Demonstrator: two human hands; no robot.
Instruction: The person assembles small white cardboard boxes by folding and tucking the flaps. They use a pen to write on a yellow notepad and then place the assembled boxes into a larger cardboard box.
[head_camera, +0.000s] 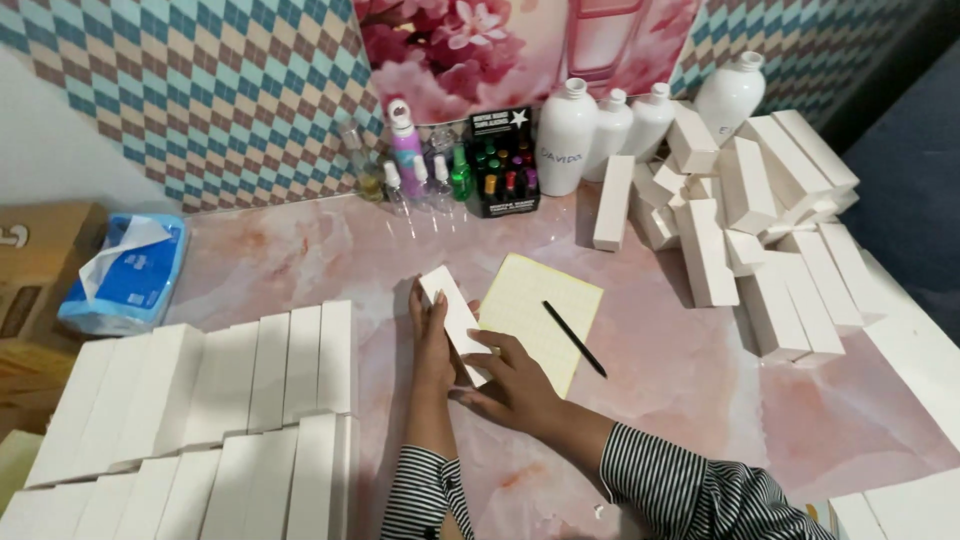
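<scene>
Both hands are closed on one small white box (455, 320): the left hand (432, 345) lies flat along its near-left side, the right hand (512, 385) grips its near end. The box's long axis runs away from the person, tilted slightly left. Just right of the hands lies a yellow sheet (530, 300) with a black pen (574, 338); to their left, rows of white boxes (230, 400) cover the pink marbled surface (660, 390).

Both forearms wear long sleeves of a thin fabric striped finely in black and white, the stripes running around the arm. The left sleeve (420, 492) ends in a snug cuff at the wrist, and the right sleeve (690, 490) is looser, with folds. The left hand (432, 345) and right hand (515, 385) are bare, with no rings or watch showing.
</scene>
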